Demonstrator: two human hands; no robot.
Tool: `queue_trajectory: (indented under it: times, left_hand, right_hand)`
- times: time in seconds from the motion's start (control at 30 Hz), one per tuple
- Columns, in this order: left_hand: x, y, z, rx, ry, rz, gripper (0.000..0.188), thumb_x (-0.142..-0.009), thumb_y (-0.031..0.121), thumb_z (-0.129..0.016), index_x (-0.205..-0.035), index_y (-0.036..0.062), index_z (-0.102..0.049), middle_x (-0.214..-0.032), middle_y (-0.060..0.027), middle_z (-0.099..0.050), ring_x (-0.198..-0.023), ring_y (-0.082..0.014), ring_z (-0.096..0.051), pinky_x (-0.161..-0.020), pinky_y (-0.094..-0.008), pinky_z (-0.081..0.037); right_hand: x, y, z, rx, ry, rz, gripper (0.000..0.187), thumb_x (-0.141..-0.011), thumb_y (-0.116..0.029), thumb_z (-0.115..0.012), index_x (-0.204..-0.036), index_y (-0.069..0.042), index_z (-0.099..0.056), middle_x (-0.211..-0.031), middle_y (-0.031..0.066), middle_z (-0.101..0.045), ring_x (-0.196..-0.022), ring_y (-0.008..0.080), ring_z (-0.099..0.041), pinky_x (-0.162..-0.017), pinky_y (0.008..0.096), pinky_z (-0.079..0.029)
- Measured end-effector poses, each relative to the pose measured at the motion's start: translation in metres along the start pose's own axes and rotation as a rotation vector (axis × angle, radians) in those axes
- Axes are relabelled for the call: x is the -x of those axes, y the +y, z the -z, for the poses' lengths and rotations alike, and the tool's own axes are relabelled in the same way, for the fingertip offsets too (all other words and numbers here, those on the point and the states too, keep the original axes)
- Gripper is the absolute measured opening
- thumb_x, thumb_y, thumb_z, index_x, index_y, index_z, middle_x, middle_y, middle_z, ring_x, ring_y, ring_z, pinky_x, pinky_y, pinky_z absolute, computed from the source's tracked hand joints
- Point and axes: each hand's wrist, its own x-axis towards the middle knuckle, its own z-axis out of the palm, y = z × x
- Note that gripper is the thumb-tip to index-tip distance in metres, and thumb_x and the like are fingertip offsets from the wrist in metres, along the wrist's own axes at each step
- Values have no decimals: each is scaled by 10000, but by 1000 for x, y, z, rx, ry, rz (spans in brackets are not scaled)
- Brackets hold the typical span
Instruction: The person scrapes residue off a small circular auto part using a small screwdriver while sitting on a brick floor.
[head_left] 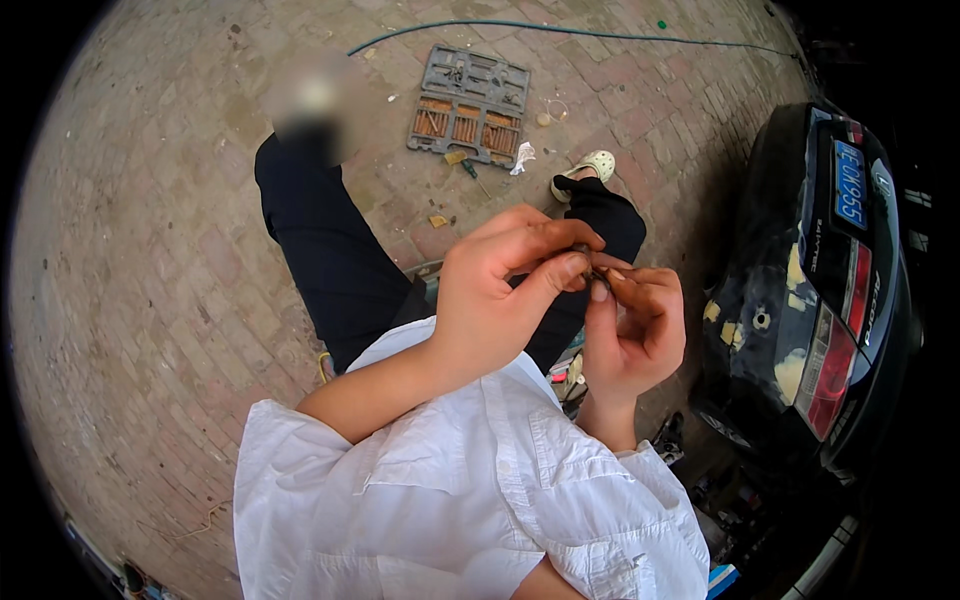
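Observation:
My left hand (pixel 510 285) and my right hand (pixel 635 325) meet in front of my body, above my right knee. Both are closed in a pinch, thumbs and fingertips almost touching. A small dark piece (pixel 597 272) shows between the fingertips, mostly covered; its kind cannot be made out. On the ground beyond my hands lies an opened grey plastic tool case (pixel 470 97). Rows of rusty brown metal pieces (pixel 465 130) fill its near compartments. A screwdriver-like tool (pixel 470 169) with a dark handle rests by its near edge.
A dark car (pixel 830 270) with pale filler patches stands close on the right. A blue-green hose (pixel 560 28) crosses the brick paving (pixel 180 270) at the far side. White crumpled paper (pixel 523 157) lies beside the case. My right foot wears a pale clog (pixel 598 161).

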Motion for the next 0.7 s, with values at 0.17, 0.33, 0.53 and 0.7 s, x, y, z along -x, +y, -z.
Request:
queue_trajectory:
  times: [0.17, 0.33, 0.53, 0.7]
  left_hand:
    - [0, 1, -1, 14, 17, 12, 145, -847, 1, -568, -968, -63, -617, -898, -70, -544, -747, -114, -599, -666, -205, -501]
    - [1, -2, -1, 10, 19, 12, 144, -849, 4, -570, -968, -64, -616, -889, -67, -540, -759, -116, -605, -665, -207, -506]
    - [1, -3, -2, 51, 16, 36, 146, -848, 5, -575, -968, -66, -615, -888, -69, -539, -747, -113, -601, -658, -210, -494]
    - [0, -3, 0, 57, 12, 48, 148, -848, 9, -577, -969, -69, -613, -887, -71, -542, -743, -114, -599, -655, -212, -494]
  right_hand:
    - [-1, 1, 1, -7, -7, 20, 172, -687, 116, -648, -794, 17, -556, -767, 121, -573, -711, 216, -635, -608, 253, -489]
    - [-1, 4, 3, 30, -27, 33, 167, -684, 108, -647, -788, 12, -558, -760, 121, -575, -708, 214, -639, -596, 248, -492]
    - [-2, 6, 2, 3, -48, 40, 172, -672, 105, -652, -782, 11, -561, -751, 119, -582, -733, 231, -655, -603, 251, -500]
    - [-4, 3, 7, 21, -109, 62, 169, -671, 107, -652, -779, 10, -566, -747, 120, -584, -739, 236, -660, -611, 255, -506]
